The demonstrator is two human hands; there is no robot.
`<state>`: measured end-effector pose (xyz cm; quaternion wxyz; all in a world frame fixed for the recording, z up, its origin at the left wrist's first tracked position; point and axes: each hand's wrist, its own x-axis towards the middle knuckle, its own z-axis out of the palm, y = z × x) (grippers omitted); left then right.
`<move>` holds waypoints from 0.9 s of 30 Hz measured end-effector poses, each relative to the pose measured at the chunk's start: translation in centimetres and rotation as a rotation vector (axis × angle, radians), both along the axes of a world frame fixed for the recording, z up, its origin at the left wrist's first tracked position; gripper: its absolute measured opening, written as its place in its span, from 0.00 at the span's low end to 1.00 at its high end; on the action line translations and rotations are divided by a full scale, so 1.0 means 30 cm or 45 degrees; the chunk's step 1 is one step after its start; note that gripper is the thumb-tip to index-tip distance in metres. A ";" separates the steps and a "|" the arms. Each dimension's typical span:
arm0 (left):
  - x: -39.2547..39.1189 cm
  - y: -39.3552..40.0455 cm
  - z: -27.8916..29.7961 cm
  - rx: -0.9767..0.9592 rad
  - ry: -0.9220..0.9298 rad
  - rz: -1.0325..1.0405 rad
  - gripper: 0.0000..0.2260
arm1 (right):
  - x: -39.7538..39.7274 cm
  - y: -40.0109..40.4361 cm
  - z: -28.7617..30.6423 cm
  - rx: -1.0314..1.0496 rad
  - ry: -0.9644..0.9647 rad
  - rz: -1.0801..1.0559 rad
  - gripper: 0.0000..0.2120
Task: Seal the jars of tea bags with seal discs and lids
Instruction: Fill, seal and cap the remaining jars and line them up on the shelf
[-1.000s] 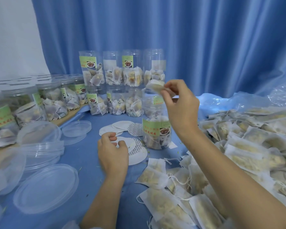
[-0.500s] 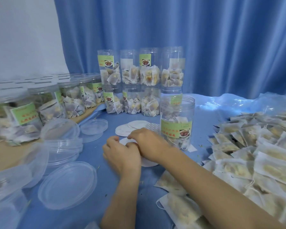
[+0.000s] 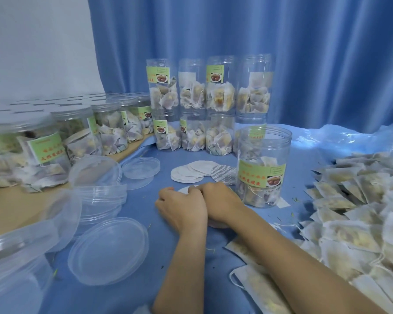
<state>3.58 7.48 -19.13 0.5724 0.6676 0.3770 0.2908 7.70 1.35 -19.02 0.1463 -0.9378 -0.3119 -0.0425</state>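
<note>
While both hands, the left hand (image 3: 182, 209) and right hand (image 3: 218, 203), rest knuckles-up on a white seal disc (image 3: 183, 189) beside the open jar (image 3: 262, 166), fingertips hidden so any pinch cannot be told, stuck-together discs might lift as one.

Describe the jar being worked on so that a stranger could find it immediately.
Start at the blue cloth-covered table. Right of the person's two hands stands a clear plastic jar of tea bags with a green label. Unlike the stacked jars behind, it stands alone and nearest.
</note>
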 end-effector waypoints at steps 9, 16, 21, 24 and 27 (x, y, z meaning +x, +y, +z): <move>0.002 -0.017 -0.001 -0.104 -0.212 -0.075 0.17 | 0.003 -0.010 0.081 0.359 -0.443 -0.050 0.13; -0.035 -0.071 0.059 -0.139 -0.388 -0.227 0.08 | -0.054 -0.091 0.145 0.809 0.012 -0.053 0.15; -0.090 -0.085 0.109 -0.075 -0.351 -0.432 0.10 | -0.113 -0.146 0.170 0.749 0.036 -0.077 0.11; -0.158 -0.042 0.122 0.146 -0.231 -0.494 0.08 | -0.160 -0.146 0.178 0.684 -0.037 -0.099 0.12; -0.251 0.048 0.112 0.580 0.003 -0.359 0.12 | -0.200 -0.123 0.181 0.670 -0.152 -0.072 0.13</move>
